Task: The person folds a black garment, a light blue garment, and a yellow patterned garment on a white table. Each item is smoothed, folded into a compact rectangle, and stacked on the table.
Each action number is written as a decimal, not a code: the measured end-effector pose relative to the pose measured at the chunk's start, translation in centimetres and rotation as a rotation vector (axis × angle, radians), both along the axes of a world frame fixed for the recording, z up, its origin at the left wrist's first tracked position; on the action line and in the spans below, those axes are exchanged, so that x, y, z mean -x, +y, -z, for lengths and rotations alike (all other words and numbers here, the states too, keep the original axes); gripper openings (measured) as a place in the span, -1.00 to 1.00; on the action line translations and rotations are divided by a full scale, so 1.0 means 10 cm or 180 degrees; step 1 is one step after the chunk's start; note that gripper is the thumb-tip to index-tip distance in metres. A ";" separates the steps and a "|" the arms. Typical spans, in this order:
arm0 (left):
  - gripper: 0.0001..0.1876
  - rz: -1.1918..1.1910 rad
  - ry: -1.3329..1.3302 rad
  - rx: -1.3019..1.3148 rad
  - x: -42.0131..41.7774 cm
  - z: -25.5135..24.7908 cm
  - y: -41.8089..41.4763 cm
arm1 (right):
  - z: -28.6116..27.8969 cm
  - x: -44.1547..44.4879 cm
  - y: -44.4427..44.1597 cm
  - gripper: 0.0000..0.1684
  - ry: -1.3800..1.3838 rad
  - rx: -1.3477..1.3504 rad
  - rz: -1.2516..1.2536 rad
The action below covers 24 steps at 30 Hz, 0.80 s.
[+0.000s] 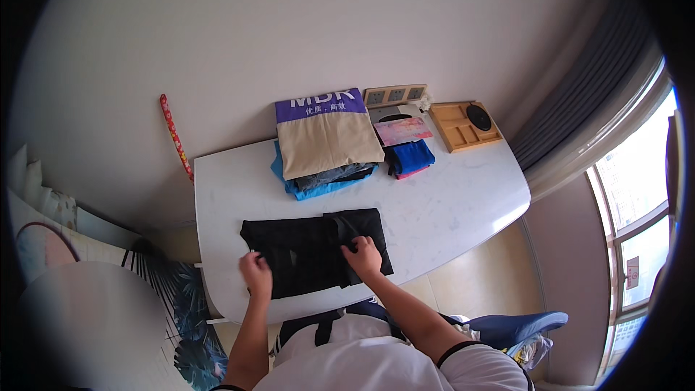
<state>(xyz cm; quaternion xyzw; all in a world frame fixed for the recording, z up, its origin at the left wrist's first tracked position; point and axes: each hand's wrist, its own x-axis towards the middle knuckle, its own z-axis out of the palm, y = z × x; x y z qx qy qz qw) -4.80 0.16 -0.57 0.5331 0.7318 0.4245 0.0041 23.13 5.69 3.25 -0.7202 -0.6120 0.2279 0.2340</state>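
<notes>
A black garment (304, 255) lies flat on the white table (434, 217) in front of me, its right end folded over in a second layer. My left hand (256, 272) is at the garment's left edge, fingers curled and slightly blurred; whether it pinches the cloth I cannot tell. On the folded part at the right rests my right hand (362, 255), its thumb and fingertips touching the black cloth; a firm grip cannot be made out. Beyond the garment stands a stack of folded clothes, with a beige and purple printed cloth (326, 136) on top and blue fabric (320, 191) at the bottom.
Right of the stack lie a folded blue cloth (414, 156) and a pink printed card (403, 130). A wooden compartment tray (459, 141) holding a black disc stands near the wall, beside a socket strip (395, 95). A blue chair (516, 328) is at the lower right.
</notes>
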 end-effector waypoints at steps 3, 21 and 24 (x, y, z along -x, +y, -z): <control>-0.90 0.1100 -0.0622 0.0107 -0.54 -0.24 0.51 | -0.12 0.19 -0.08 -0.58 -0.0916 0.0138 -0.0389; -0.75 0.1525 -0.1126 0.1430 -1.34 0.26 1.60 | 0.19 -0.43 0.45 -0.87 0.0393 -0.0753 0.0757; -0.76 0.1560 -0.1228 0.1521 -1.35 0.26 1.59 | 0.35 -0.79 0.84 -0.89 0.0377 -0.0724 0.0396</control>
